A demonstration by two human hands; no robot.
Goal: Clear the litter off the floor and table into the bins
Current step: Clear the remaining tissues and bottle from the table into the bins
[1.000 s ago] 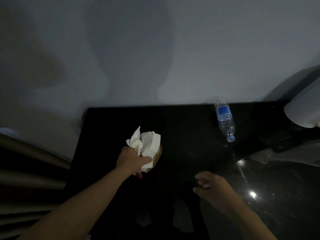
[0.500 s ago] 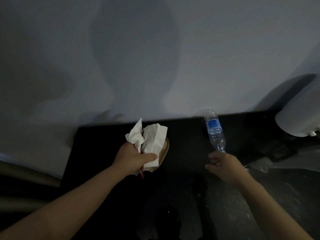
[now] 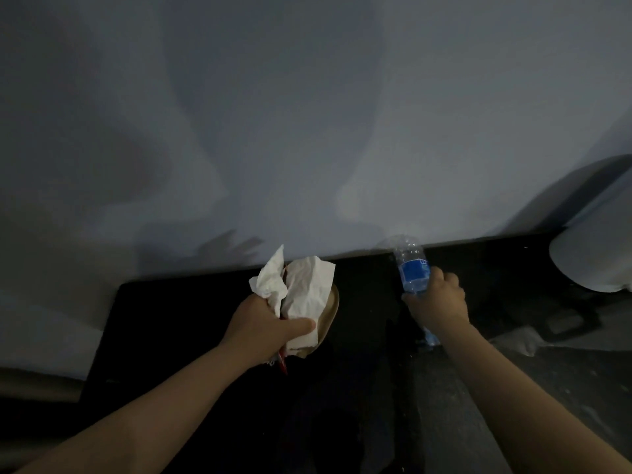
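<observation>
I see the left hand (image 3: 263, 323) curled tight round white tissues (image 3: 302, 289) and a tan plate (image 3: 331, 311), over the black table (image 3: 184, 323). The right hand (image 3: 439, 304) wraps its fingers (image 3: 444, 278) round the bottle (image 3: 413, 268), at the table's back edge.

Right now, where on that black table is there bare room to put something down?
Bare tabletop lies between the table's left edge and the left hand with its tissues, and in the gap between that hand and the right hand gripping the bottle. The right end, by the white rounded object, looks cluttered.
</observation>
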